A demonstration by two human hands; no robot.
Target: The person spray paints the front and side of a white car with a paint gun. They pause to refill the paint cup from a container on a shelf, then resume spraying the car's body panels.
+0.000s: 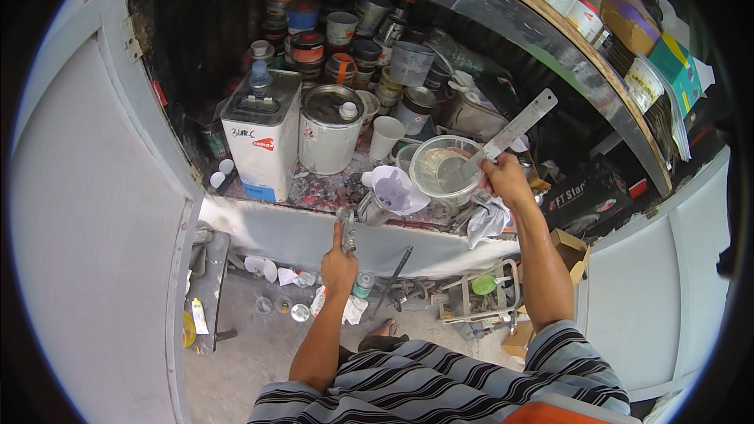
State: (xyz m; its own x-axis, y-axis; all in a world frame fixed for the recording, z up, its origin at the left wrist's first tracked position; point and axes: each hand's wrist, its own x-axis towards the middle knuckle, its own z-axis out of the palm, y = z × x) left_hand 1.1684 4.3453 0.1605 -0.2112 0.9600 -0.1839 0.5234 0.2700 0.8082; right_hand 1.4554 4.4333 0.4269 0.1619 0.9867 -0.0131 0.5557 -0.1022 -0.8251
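My left hand [338, 266] is closed around a metal spray gun [346, 229] at the shelf's front edge, its index finger stretched along the gun. A paper strainer cone [399, 191], stained grey-purple inside, sits in the mouth of the gun's cup [372, 211]. At the right, my right hand [507, 178] is closed at the rim of a clear plastic tub [425, 176], with a flat metal mixing ruler [521, 122] in its grip. The ruler's lower end reaches into the tub. The tub is beside the strainer; my fingers partly hide its right rim.
Behind my hands stand a white metal can [255, 145], a round paint tin [326, 141] and a white cup [386, 138] on a paint-stained shelf [318, 188]. Several tins are stacked further back. Below are a metal rack [479, 296] and a dark bench [208, 286].
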